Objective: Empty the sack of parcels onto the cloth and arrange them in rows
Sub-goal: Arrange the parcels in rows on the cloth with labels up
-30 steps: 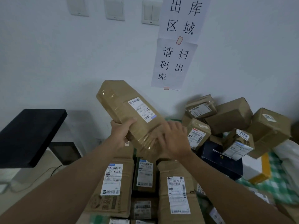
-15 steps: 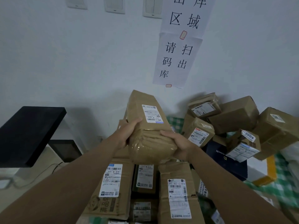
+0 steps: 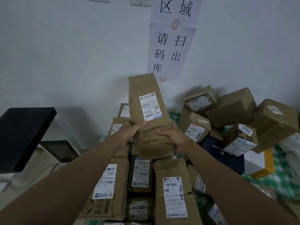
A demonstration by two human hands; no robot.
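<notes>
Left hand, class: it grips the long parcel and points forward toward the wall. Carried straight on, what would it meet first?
Probably the labelled parcels stacked just beyond the left hand, before the wall; depth is uncertain.

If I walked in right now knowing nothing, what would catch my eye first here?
Probably the long brown parcel in the middle, gripped near its lower end by the left hand and the right hand. Below it lie labelled parcels in neat rows, while to the right sits a jumbled heap of boxes. Behind, a paper sign with large black characters hangs on the wall.
</notes>
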